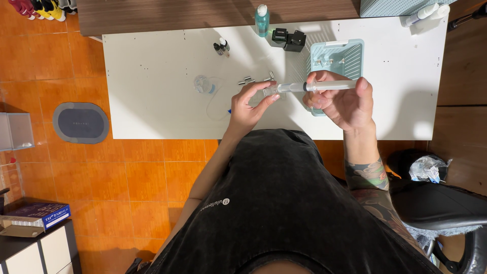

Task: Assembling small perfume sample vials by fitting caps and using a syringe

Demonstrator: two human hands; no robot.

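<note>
Syringe (324, 86) between both hands

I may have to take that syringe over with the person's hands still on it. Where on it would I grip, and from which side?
Probably the clear barrel, between the two hands. The syringe lies level, tip toward the left hand, which pinches a small piece at the nozzle; the right hand wraps the plunger end. Come from above, fingers across the barrel.

Your clear plastic syringe (319, 86) lies level above the white table's near edge, its dark plunger seal midway along. Its tip meets a small clear vial (270, 90), held sideways.
</note>
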